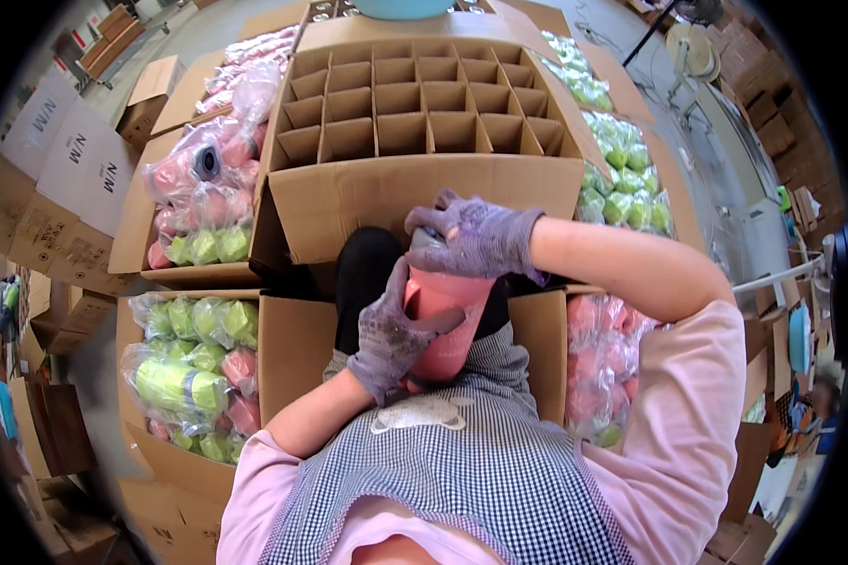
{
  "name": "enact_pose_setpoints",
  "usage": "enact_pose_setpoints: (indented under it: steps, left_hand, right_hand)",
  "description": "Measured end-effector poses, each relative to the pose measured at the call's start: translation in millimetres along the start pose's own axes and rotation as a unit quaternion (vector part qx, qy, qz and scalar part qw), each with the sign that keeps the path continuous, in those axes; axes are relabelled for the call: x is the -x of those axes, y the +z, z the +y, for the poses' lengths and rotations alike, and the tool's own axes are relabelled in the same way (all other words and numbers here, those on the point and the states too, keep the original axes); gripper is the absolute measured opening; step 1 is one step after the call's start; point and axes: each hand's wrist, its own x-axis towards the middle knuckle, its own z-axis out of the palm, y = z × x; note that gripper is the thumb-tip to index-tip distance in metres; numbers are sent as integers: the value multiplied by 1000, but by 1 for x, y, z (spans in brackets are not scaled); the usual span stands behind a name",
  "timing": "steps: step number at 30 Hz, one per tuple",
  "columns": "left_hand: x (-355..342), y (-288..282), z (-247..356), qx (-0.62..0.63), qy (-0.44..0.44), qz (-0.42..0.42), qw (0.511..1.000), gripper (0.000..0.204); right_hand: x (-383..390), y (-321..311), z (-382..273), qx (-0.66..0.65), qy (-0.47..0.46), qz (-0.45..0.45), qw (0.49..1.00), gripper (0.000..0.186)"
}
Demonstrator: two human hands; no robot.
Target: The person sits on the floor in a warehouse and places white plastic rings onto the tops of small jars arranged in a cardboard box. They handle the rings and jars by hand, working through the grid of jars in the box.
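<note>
A pink bottle (449,330) stands tilted in front of my lap. My left hand (389,341), in a purple-grey knit glove, is wrapped round its body. My right hand (473,235), gloved the same way, grips the bottle's dark grey lid (428,239) from above. Just beyond my hands is an open carton (424,193) with a cardboard grid of dividers, whose visible cells hold no bottles. The bottle's underside is hidden near my apron.
Open boxes of bagged pink and green bottles (193,381) stand on my left, with more bagged green bottles (622,155) at the far right and bagged pink ones (598,358) near my right elbow. A light-blue basin (405,8) sits beyond the carton. Stacked cartons (66,179) rise farther left.
</note>
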Motion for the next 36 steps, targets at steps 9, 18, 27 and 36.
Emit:
enact_pose_setpoints:
  steps: [9,18,27,36]
  left_hand:
    - [-19,-38,-28,408,-113,-195,885,58]
    - [-15,-31,-38,257,-41,-143,955,45]
    - [-9,7,-28,365,-163,66,914,54]
    - [-25,-13,-45,250,-230,32,940,52]
  right_hand:
    - [45,-58,2,1,-365,1,931,34]
    - [48,-43,-4,29,-333,11,942,29]
    - [-9,-3,69,-178,-114,117,970,31]
    - [-10,276,189,-120,256,-19,959,42]
